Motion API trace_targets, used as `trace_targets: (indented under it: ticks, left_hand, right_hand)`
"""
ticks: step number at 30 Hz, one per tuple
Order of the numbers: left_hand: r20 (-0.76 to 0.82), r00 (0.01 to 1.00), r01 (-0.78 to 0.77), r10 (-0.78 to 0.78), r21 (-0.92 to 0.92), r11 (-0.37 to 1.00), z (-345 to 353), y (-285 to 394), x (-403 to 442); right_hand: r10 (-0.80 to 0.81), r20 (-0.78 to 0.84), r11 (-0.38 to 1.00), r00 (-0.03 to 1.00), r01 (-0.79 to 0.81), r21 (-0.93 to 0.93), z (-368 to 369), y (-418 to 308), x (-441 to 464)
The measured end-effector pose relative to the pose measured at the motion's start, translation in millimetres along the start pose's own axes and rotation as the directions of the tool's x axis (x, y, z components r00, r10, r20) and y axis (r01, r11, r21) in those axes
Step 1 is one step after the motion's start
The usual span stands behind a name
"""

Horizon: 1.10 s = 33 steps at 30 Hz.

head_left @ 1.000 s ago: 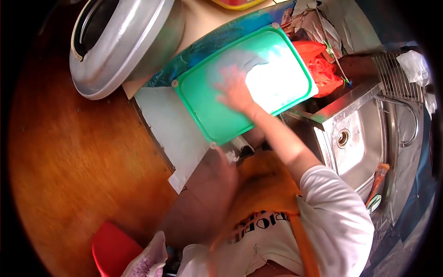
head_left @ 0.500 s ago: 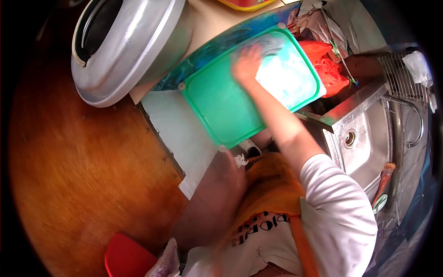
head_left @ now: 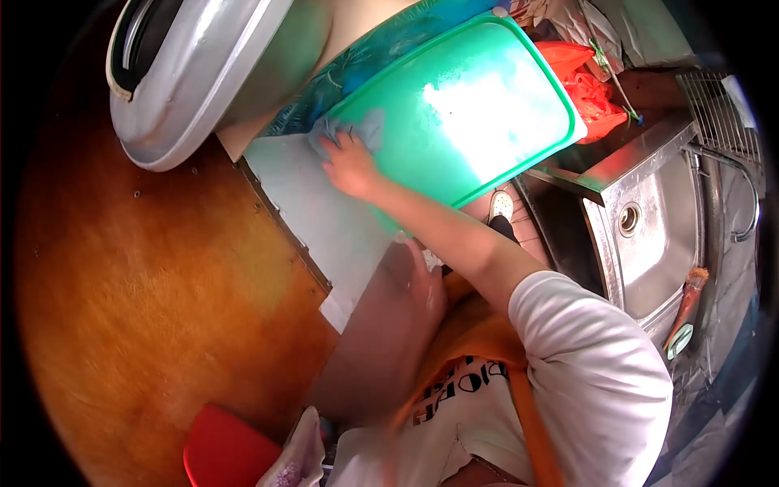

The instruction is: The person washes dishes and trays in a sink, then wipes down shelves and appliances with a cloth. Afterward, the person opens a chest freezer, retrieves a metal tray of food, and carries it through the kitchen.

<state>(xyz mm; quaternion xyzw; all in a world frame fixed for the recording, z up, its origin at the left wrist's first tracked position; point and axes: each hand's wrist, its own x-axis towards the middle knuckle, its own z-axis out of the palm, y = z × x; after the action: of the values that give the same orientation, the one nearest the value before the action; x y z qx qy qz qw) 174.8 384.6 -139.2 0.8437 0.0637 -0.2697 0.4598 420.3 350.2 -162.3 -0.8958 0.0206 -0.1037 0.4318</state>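
Note:
My right hand [head_left: 353,166] presses a pale grey-blue cloth [head_left: 369,128] with bent fingers onto the left end of a green rectangular panel [head_left: 414,174] with a raised rim. Strong glare covers much of the panel's right half. At the panel's near left corner, my left hand [head_left: 426,280] grips the edge, its thumb by a small pale knob and its other fingers mostly hidden.
A large silvery metal vessel [head_left: 203,77] stands at upper left above a brown wooden surface [head_left: 146,308]. Red plastic bags [head_left: 596,101] lie beyond the panel. To the right is a steel sink [head_left: 661,243] with a brush [head_left: 688,304] on its ledge. A red object [head_left: 231,446] sits at lower left.
My right hand and the cloth have swept from the panel's far middle to its left end. My left hand stays at the near corner. The view has shifted slightly.

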Motion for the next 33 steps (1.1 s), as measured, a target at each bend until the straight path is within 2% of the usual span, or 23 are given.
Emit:
trace_targets:
  ticks: [2, 4, 6, 8, 9, 10, 12, 13, 14, 15, 16, 17, 18, 20, 21, 22, 24, 26, 28, 30, 32, 33]
  left_hand:
    - [-0.029, 0.996, -0.087, 0.089, 0.064, 0.994, 2, -5, -1]
    - [-0.054, 0.98, -0.181, 0.19, 0.143, 0.973, 4, -10, -1]
    - [-0.064, 0.957, -0.265, 0.284, 0.213, 0.94, 8, -18, 1]
    - [-0.053, 0.935, -0.324, 0.351, 0.273, 0.906, 11, -26, 1]
    - [-0.046, 0.923, -0.352, 0.382, 0.297, 0.887, 10, -27, 0]
    - [-0.014, 0.944, -0.309, 0.329, 0.31, 0.899, 5, -11, -4]
    - [0.042, 0.974, -0.224, 0.224, 0.348, 0.91, -11, 26, -11]
    - [0.067, 0.983, -0.183, 0.17, 0.369, 0.911, -17, 40, -14]
    - [0.1, 0.978, -0.205, 0.182, 0.337, 0.919, -24, 42, -14]
    - [0.132, 0.972, -0.225, 0.193, 0.304, 0.926, -30, 43, -14]
    - [0.167, 0.947, -0.305, 0.273, 0.208, 0.93, -38, 37, -10]
    - [0.104, 0.939, -0.341, 0.327, 0.18, 0.923, -42, 21, -1]
    - [0.151, 0.988, 0.089, -0.038, -0.344, 0.935, -53, 74, -9]
    - [0.169, 0.985, 0.103, 0.023, -0.697, 0.709, -62, 104, -10]
    - [0.092, 0.994, 0.106, -0.057, -0.714, 0.692, -63, 87, 8]
    - [0.027, 0.991, 0.108, -0.131, -0.733, 0.671, -61, 66, 34]
    - [0.112, 0.987, 0.159, -0.118, -0.817, 0.555, -54, 63, 77]
    - [0.066, 0.994, 0.102, -0.083, -0.82, 0.564, -42, 83, 100]
    - [0.027, 0.999, 0.046, -0.043, -0.84, 0.541, -41, 49, 135]
    - [0.05, 0.982, 0.168, -0.184, -0.688, 0.706, -37, 50, 151]
    - [-0.009, 0.996, 0.07, -0.085, -0.489, 0.869, -31, 58, 145]
    - [-0.1, 0.983, 0.129, -0.153, -0.214, 0.968, -32, 69, 136]
  right_hand:
    - [-0.078, 0.058, 0.997, 0.995, 0.079, -0.018, -5, 7, -35]
    - [-0.249, 0.29, 0.961, 0.924, 0.273, -0.046, -56, 5, -80]
    - [-0.469, 0.315, 0.779, 0.825, 0.554, -0.293, -124, 6, -122]
    - [-0.385, 0.215, 0.875, 0.897, 0.429, -0.224, -154, 36, -138]
    - [-0.146, 0.406, 0.871, 0.902, 0.312, -0.379, -169, 59, -139]
    - [-0.252, 0.3, 0.838, 0.92, 0.362, -0.409, -188, 88, -138]
    - [-0.161, 0.128, 0.819, 0.979, 0.205, -0.536, -218, 132, -124]
    - [-0.065, 0.078, 0.755, 0.995, 0.101, -0.649, -233, 150, -116]
    - [0.028, 0.015, 0.667, 1.0, -0.007, -0.745, -249, 157, -108]
    - [0.052, -0.071, 0.707, 0.996, -0.087, -0.702, -265, 152, -100]
    - [0.08, -0.158, 0.74, 0.984, -0.165, -0.652, -280, 146, -92]
    - [0.106, -0.266, 0.827, 0.958, -0.233, -0.511, -295, 132, -90]
    - [0.186, -0.363, 0.865, 0.913, -0.327, -0.381, -313, 108, -90]
    - [0.342, -0.455, 0.891, 0.822, -0.438, -0.12, -349, 74, -108]
    - [0.48, -0.44, 0.848, 0.759, -0.53, 0.012, -370, 68, -120]
    - [0.44, -0.453, 0.888, 0.775, -0.451, 0.091, -393, 54, -135]
    - [0.46, -0.504, 0.876, 0.731, -0.465, 0.125, -433, 36, -172]
    - [0.512, -0.555, 0.835, 0.655, -0.53, 0.145, -466, 29, -203]
    - [0.568, -0.585, 0.772, 0.578, -0.621, 0.137, -487, 50, -220]
    - [0.579, -0.622, 0.724, 0.526, -0.683, 0.097, -515, 104, -236]
    - [0.444, -0.684, 0.786, 0.579, -0.618, -0.013, -543, 200, -256]
    - [0.368, -0.729, 0.802, 0.577, -0.594, -0.065, -558, 230, -256]
